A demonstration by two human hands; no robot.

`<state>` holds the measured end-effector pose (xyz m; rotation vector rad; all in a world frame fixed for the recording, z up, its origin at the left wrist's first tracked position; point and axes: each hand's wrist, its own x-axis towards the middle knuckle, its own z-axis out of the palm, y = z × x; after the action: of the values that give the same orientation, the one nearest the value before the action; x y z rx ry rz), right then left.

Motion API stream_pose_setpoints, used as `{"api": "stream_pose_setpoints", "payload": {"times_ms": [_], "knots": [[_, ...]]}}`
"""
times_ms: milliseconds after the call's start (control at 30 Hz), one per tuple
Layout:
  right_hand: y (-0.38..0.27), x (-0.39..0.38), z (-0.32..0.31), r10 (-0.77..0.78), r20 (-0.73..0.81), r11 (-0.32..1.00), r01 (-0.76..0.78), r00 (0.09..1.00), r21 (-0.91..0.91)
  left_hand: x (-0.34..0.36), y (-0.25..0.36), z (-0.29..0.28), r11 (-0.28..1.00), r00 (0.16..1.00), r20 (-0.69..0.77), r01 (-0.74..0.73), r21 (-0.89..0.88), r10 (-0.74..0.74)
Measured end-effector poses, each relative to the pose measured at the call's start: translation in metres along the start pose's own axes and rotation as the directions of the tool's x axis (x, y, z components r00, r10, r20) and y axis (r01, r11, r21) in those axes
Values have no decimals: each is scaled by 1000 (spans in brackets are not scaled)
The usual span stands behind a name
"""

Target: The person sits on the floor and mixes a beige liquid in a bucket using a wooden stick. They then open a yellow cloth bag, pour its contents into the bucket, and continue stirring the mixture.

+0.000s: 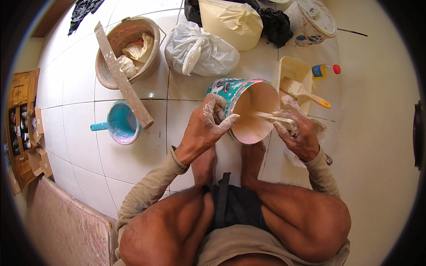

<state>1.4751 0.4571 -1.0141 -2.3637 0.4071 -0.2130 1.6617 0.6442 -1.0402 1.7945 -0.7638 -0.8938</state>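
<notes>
A teal paint bucket (227, 102) with pink and white smears is tilted, its mouth turned toward my right hand. My left hand (212, 120), crusted with white powder, grips its near left rim, the thumb at the edge and the fingers against the outside. My right hand (297, 132) closes around a pale, flat stick (266, 116) whose far end reaches into the bucket's mouth. Pale pinkish residue coats the bucket's inner wall. White residue covers the right fingers too. My bare feet stand on the tiles just below the bucket.
To the right are a cream tray (286, 66), a wide paintbrush (306, 91) and a red-capped bottle (326, 71). A teal dipper (120, 123) and a large bucket (153, 68) with a wooden board (122, 80) across it lie left. Tied bags (202, 48) stand ahead.
</notes>
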Motion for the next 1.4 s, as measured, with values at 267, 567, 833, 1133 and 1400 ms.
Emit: {"api": "stream_pose_setpoints", "payload": {"times_ms": [267, 567, 833, 1133, 1400], "knots": [[-9, -7, -24, 322, -168, 885, -233, 932, 404, 1, -5, -1, 998, 999, 0, 42, -56, -42], [-9, -6, -27, 422, -169, 846, -319, 891, 426, 3, -9, -3, 999, 1000, -11, 20, -46, -20], [-5, 5, -23, 202, -173, 967, -169, 964, 191, 0, -2, -5, 1000, 1000, -14, 1, -1, -1], [-3, -4, -28, 451, -134, 819, -350, 882, 454, 4, -6, -6, 999, 1000, -21, 15, -42, -16], [1, -7, -56, 526, -205, 577, -169, 826, 799, 2, -12, -13, 985, 989, -25, 141, -100, -144]]}}
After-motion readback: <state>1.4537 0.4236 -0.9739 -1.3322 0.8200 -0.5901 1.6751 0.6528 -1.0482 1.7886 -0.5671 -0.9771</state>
